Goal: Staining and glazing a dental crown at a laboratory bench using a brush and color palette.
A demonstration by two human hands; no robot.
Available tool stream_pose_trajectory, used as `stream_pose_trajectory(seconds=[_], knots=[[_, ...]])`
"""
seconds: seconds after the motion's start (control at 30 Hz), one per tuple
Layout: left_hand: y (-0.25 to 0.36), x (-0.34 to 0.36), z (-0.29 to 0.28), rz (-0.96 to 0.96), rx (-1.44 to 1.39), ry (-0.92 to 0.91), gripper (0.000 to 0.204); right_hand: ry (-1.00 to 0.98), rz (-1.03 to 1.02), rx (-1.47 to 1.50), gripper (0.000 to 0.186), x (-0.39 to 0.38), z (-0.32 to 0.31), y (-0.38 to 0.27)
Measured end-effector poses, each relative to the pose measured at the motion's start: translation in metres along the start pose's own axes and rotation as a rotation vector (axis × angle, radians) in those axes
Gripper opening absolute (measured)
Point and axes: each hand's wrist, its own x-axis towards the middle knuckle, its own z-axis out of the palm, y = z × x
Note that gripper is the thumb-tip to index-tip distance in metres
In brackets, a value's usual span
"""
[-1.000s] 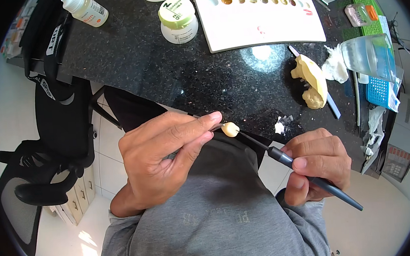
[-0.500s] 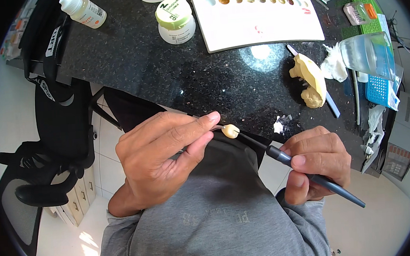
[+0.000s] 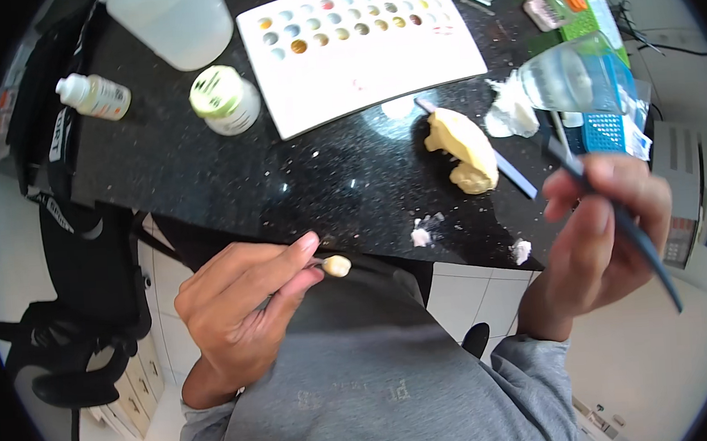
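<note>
Bright glare on the black counter [image 3: 202,169]; dark tool [image 3: 641,245] blurred (probably motion blur), outer edges bowed

Glossy as polished stone, that counter [image 3: 318,178], with a smooth, clear tumbler [image 3: 561,79], a matt, plaster-like model [image 3: 463,143], a shiny tooth [image 3: 338,266], and dull cloth in the shirt [image 3: 340,377]!
</note>
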Motion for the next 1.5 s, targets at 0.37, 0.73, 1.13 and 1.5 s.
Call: stream_pose_trajectory(seconds=[0.37, 0.73, 1.13, 1.5], knots=[[-0.007, 0.0, 0.001, 0.059, -0.047, -0.001, 0.03, -0.117, 0.091, -0.111, 0.012, 0.032, 0.011, 0.039], [-0.012, 0.0, -0.001, 0.119, -0.013, -0.009, 0.032, -0.112, 0.11, -0.133, 0.011, 0.032, 0.012, 0.042], [-0.014, 0.002, -0.001, 0.102, -0.03, 0.024, 0.031, 0.006, -0.073, -0.187, 0.018, 0.017, 0.0, 0.002], [-0.02, 0.002, -0.003, 0.209, 0.044, 0.024, 0.035, -0.277, 0.036, 0.552, 0.017, -0.041, 0.03, -0.007]])
